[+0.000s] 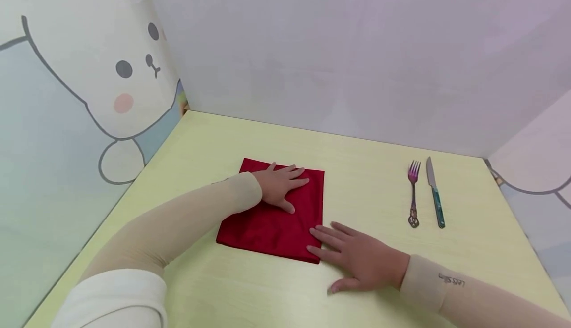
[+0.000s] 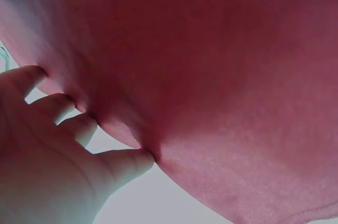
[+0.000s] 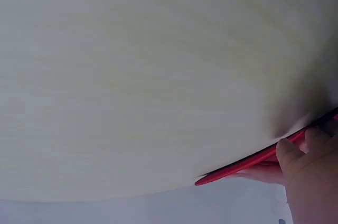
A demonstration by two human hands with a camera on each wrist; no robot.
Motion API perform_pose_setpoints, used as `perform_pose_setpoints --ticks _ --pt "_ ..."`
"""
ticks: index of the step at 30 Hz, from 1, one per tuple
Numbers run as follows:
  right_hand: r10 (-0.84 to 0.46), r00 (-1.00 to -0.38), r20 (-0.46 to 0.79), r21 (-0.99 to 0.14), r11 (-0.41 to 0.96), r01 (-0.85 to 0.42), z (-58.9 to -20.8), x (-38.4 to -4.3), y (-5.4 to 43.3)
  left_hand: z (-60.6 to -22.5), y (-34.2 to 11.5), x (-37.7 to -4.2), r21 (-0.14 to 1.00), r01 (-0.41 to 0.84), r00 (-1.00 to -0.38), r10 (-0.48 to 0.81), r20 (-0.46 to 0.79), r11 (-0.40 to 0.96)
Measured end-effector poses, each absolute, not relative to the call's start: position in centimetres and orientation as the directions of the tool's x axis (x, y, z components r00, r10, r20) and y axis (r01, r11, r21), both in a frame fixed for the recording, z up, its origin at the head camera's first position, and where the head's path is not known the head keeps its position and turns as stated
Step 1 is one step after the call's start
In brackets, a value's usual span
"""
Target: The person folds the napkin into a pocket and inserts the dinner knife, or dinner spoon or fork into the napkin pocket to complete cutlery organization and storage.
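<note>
A dark red folded cloth [image 1: 267, 231] lies flat on the pale yellow table, a little left of the middle in the head view. My left hand [image 1: 281, 187] rests on its upper part with spread fingers. In the left wrist view, the fingertips of that hand [image 2: 47, 150] touch the red fabric [image 2: 222, 86]. At the cloth's lower right edge is my right hand [image 1: 363, 258], fingers extended and their tips over the border, thumb out on the table. The right wrist view has the red edge [image 3: 243, 165] running to the fingers of the right hand [image 3: 314, 176].
To the right lie a fork [image 1: 413, 191] with an ornate handle and a knife [image 1: 437, 196] with a green handle, side by side. The table [image 1: 357, 164] meets a pale curtain-like backdrop [image 1: 330, 70] at the back. A cartoon-printed wall [image 1: 76, 120] borders its left side.
</note>
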State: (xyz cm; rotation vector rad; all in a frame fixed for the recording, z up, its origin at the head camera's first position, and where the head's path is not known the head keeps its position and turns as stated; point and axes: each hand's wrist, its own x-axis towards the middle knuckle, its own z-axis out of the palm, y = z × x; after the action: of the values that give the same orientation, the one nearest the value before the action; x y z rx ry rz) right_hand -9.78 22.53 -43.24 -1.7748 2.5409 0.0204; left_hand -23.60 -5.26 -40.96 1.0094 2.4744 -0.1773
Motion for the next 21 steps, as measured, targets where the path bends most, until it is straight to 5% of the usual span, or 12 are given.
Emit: perform_pose_setpoints --ticks 21 --pt "-0.937 -0.349 -0.002 -0.011 0.349 -0.937 -44.2 -7.8 22.7 -41.5 -5.9 -23.4 0.092 0.679 -0.643 0.651 -0.405 0.728"
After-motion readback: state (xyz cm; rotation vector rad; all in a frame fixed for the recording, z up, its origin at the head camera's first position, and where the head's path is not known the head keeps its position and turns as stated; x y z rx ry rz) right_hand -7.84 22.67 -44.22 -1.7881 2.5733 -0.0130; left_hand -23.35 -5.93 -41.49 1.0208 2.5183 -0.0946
